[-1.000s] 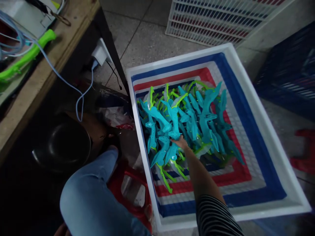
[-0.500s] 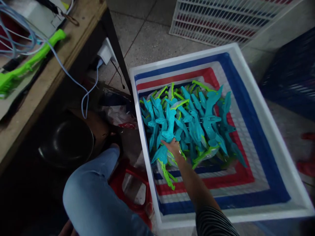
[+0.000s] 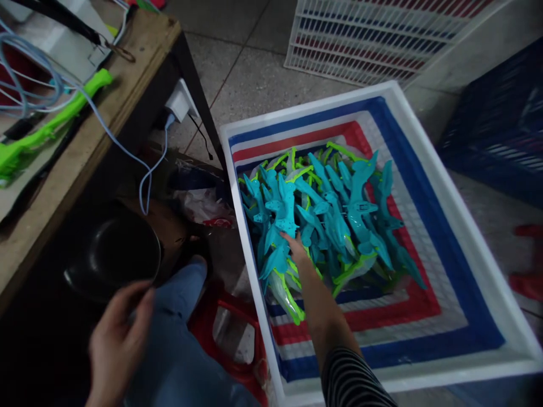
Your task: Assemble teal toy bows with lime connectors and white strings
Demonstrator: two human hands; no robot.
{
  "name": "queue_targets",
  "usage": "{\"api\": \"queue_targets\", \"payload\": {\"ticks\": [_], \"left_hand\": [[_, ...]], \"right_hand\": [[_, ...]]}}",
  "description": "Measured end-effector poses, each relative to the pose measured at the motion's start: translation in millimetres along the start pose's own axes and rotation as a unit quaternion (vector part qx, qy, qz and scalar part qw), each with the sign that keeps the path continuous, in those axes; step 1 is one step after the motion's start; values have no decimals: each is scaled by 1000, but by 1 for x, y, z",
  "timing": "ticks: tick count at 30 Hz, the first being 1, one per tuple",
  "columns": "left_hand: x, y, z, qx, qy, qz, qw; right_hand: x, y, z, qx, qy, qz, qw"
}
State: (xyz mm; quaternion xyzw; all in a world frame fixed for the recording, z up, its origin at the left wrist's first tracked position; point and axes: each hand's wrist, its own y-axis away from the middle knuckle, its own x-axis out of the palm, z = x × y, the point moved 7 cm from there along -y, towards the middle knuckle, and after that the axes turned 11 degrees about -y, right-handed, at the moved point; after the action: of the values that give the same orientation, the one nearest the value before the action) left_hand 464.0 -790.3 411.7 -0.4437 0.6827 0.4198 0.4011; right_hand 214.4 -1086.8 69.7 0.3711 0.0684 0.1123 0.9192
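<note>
My right hand (image 3: pixel 296 247) reaches into a lined crate (image 3: pixel 470 237). Its fingers are at the lower end of a turquoise plastic part (image 3: pixel 285 206) and seem closed on it; some of them are hidden. Around it lie several more turquoise parts (image 3: pixel 360 206), mixed with lime-green edged pieces (image 3: pixel 286 294) that have clear, shiny film-like areas. My left hand (image 3: pixel 121 333) hovers over my knee, slightly blurred. Its thumb and forefinger are a little apart, with nothing visible between them.
A workbench (image 3: pixel 139 73) at the left carries a green plastic part (image 3: pixel 55 121) and coiled cable. That cable hangs to a white plug (image 3: pixel 180 102). Below are a black pan (image 3: pixel 123 249) and a red stool (image 3: pixel 224 333). White (image 3: pixel 365 45) and dark blue (image 3: pixel 500 124) crates stand behind.
My left hand has risen into view from the lower left. My right hand stays in the crate, and the turquoise part by it has shifted slightly left. The view has moved a little.
</note>
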Motion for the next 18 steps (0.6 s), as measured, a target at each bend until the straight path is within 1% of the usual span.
{"api": "queue_targets", "payload": {"ticks": [1,2,3,4,5,7,8,9,10,11,13,15,17,18], "left_hand": [[31,-10,-35,55,46,99,992],[66,-14,-67,96,89,205,970],[100,-15,-95,124,124,290,941],[131,-16,-118,135,148,344,917],[159,-17,-136,128,156,374,905],[208,-15,-156,82,151,411,895],[225,-10,-163,72,166,422,888],[237,-5,-169,70,185,427,882],[243,2,-172,69,198,432,877],[245,10,-174,73,211,437,871],[236,27,-178,92,222,448,861],[211,42,-189,139,201,448,860],[174,57,-206,202,138,424,872],[152,63,-217,234,98,403,879]], "right_hand": [[3,4,2,9,-16,20,1000],[5,9,4,16,-31,43,998],[6,16,8,20,-45,63,997],[7,24,12,21,-53,80,995],[6,34,16,21,-57,90,994],[2,55,25,15,-60,96,993],[-1,67,29,16,-67,100,993],[-3,80,32,19,-77,105,991],[-7,93,35,23,-90,109,990],[-10,106,38,27,-104,111,988],[-19,132,47,25,-131,108,985],[-26,156,60,10,-159,98,982],[-22,178,80,-17,-182,103,978],[-16,189,93,-39,-184,114,976]]}}
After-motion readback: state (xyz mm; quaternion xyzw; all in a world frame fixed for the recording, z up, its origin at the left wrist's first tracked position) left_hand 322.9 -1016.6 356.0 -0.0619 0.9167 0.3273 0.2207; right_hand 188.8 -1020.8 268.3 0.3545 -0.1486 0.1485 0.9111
